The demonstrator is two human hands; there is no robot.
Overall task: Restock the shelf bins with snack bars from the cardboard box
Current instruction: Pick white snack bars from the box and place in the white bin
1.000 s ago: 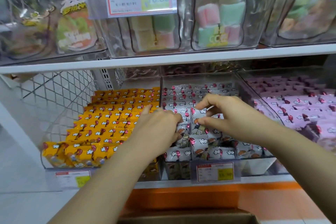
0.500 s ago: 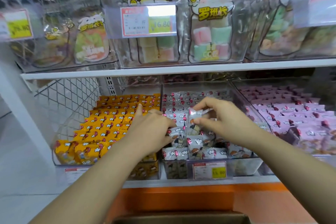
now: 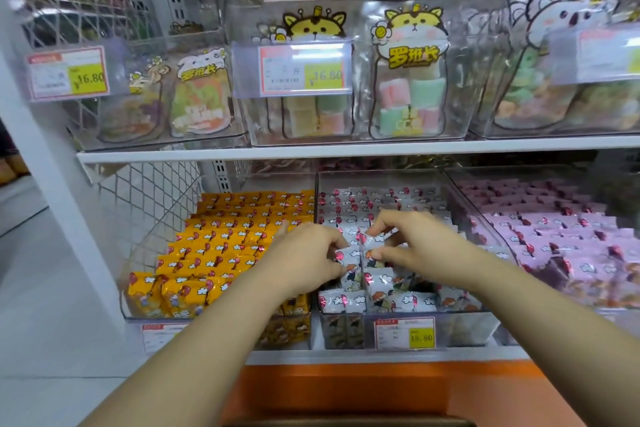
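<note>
Fingers (image 3: pixel 380 228) of the right hand (image 3: pixel 427 248) are pinching a white-wrapped snack bar (image 3: pixel 371 242) by its top edge, while the left hand (image 3: pixel 304 258) is curling its fingertips round neighbouring bars (image 3: pixel 346 260) in the middle bin (image 3: pixel 464 326). Nearer the front, loose white bars (image 3: pixel 408 302) are lying jumbled. The risk, I judge: the slick wrappers are leaning, so letting go early could topple the row or tip one over the divider into the yellow bars (image 3: pixel 221 246). The cardboard box (image 3: pixel 346 422) is barely showing below.
</note>
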